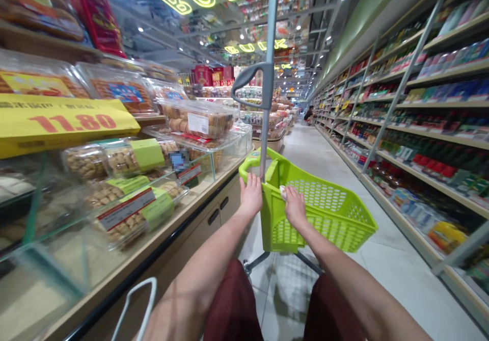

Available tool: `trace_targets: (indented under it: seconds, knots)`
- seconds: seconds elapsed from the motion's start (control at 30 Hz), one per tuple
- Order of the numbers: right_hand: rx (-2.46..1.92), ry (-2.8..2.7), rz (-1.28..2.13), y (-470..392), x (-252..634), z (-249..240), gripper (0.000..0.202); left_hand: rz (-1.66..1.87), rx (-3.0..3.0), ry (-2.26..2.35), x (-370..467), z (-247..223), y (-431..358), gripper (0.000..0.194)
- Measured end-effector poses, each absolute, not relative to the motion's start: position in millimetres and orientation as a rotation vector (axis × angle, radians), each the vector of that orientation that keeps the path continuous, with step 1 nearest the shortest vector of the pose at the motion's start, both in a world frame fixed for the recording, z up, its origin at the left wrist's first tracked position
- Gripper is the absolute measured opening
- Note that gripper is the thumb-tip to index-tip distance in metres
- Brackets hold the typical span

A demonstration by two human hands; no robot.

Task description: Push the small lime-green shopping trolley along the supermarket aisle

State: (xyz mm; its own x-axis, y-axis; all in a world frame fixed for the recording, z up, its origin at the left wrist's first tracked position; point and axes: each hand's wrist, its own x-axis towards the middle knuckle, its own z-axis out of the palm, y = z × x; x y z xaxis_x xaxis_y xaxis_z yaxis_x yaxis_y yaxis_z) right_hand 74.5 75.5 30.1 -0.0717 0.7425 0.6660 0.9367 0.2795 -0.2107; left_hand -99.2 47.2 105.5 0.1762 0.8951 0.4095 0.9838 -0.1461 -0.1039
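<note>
A lime-green shopping cart (324, 203) with perforated sides stands on the floor in front of me, with a tall grey pole (268, 50) rising from its near end. My left hand (251, 194) lies on the cart's near rim, just left of the pole, its fingers wrapped over the edge. To the right of the pole, my right hand (295, 206) is closed around a small, crumpled white item (282, 192) and rests against the cart's upper edge. No goods show inside the visible part of the basket.
Glass display bins with packaged snacks (132, 158) and a yellow price sign (64, 122) line the left. Stocked shelves (439, 96) run along the right. The tiled aisle (301, 145) leads forward, where a person (308, 114) is low near the shelves.
</note>
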Motion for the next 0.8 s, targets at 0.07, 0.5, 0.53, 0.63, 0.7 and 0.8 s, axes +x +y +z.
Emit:
trace_targets:
  seconds: [0.07,0.5,0.53,0.63,0.7,0.8]
  knots:
    - [-1.464,-1.823,-0.318,72,63,37,0.045,-0.362,-2.107,-1.78,-96,105,39,0.055]
    - [-1.075,-1.903,-0.334,48,29,47,0.048,-0.436,-2.179,-1.672,-108,114,1,0.05]
    - [-1.078,-1.913,-0.353,47,38,43,0.05,-0.432,-2.198,-1.665,-111,116,1,0.051]
    - [-1.137,-1.875,-0.376,48,56,35,0.052,-0.416,-2.239,-1.638,-115,117,1,0.056]
    - [-1.191,-1.828,-0.366,50,59,34,0.05,-0.416,-2.248,-1.623,-116,115,1,0.058]
    - [-1.228,-1.768,-0.343,51,53,34,0.047,-0.424,-2.235,-1.624,-113,113,-1,0.057]
